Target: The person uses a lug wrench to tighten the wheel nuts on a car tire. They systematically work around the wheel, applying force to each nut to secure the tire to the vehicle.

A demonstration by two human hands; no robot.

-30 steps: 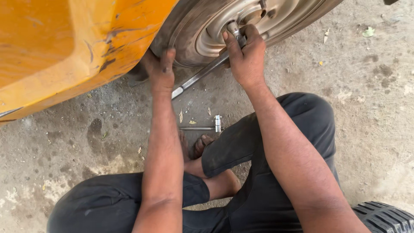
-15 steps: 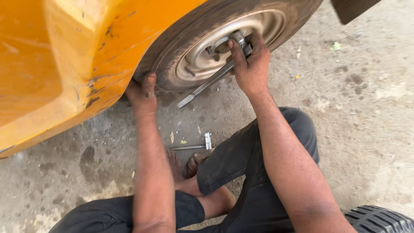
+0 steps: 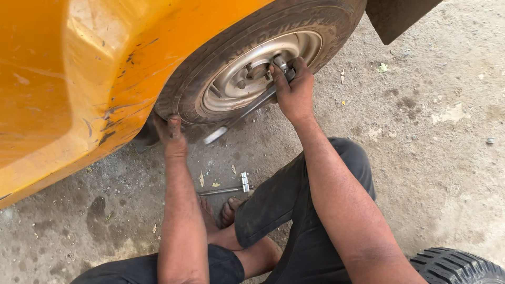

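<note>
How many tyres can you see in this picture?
2. One black rubber tyre is mounted on the orange vehicle; another ridged black tyre lies at the bottom right corner, mostly cut off. Others may be out of view.

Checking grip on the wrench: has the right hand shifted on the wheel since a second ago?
No. The right hand still grips the wrench at the wheel hub; only the camera moved.
</note>
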